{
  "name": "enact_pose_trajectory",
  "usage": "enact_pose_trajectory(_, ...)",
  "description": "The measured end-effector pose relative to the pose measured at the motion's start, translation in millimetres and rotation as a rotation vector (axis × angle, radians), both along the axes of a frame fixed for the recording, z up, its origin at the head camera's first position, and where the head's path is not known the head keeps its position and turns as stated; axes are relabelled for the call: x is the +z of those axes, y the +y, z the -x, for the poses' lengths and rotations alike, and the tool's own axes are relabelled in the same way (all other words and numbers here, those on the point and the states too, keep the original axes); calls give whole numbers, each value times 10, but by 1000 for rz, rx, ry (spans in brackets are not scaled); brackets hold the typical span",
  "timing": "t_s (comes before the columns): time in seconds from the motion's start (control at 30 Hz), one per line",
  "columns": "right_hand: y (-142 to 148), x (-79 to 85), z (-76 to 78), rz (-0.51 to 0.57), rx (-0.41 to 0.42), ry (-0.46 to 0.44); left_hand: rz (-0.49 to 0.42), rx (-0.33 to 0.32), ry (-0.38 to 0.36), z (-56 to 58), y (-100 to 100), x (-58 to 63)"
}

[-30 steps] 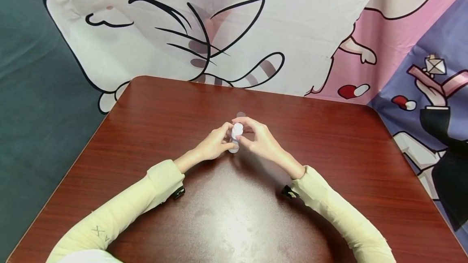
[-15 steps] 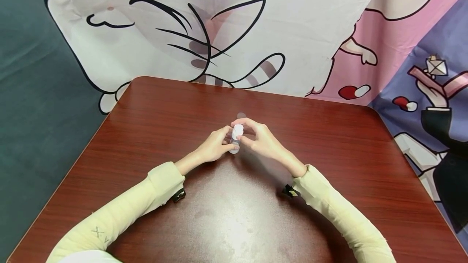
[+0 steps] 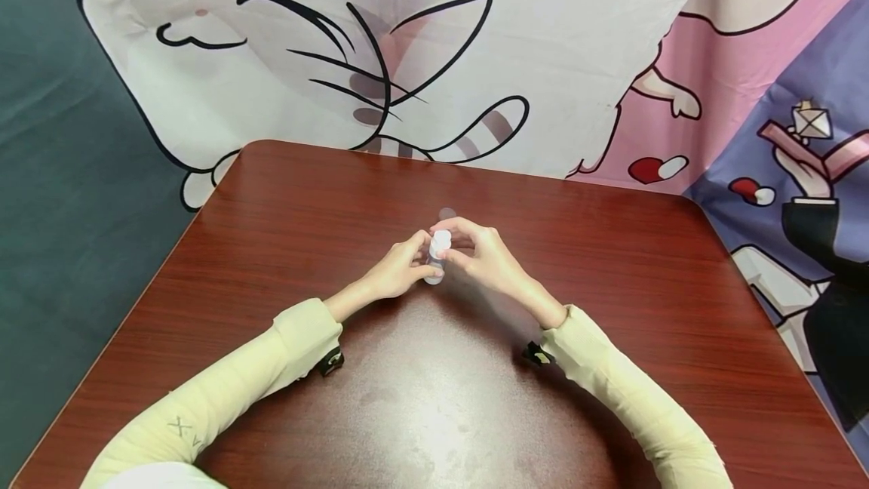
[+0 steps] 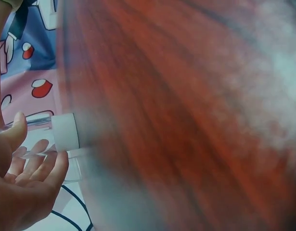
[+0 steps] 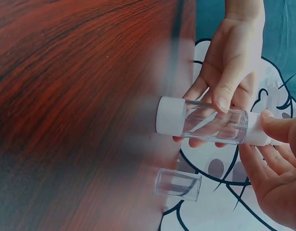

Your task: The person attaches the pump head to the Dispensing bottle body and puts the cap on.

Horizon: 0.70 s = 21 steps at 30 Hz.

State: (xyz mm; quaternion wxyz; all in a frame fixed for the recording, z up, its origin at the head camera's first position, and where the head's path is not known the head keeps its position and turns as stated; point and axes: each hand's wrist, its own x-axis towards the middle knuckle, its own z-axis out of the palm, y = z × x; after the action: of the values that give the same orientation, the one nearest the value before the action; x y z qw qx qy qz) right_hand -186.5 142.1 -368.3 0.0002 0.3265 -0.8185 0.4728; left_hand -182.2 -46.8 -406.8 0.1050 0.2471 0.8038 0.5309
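A small clear bottle (image 5: 200,122) with a white base and a white top stands upright on the table, near its middle in the head view. My left hand (image 3: 397,270) holds its clear body, the thumb across the near side and the fingers behind. From the other side my right hand (image 3: 492,259) pinches the white top (image 3: 442,239) between thumb and fingers. Just behind the hands stands a clear cap (image 5: 178,185), partly visible past the right fingers in the head view. The white base (image 4: 66,131) faces the tabletop in the left wrist view.
The reddish-brown wooden table (image 3: 305,202) has rounded far corners and a bright glare at its near side. Behind it hangs a cartoon-printed cloth (image 3: 557,44), with a plain green part at the left. Dark devices (image 3: 331,361) sit under both sleeve cuffs.
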Motion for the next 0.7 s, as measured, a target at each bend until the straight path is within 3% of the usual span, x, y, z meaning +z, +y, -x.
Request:
enact_pose_trajectory(0.3, -47, -10, 11, 22, -99, 15, 9, 26, 16, -20, 8, 2)
enact_pose_trajectory(0.7, -116, -46, -31, 6, -239, 112, 86, 49, 79, -51, 25, 25)
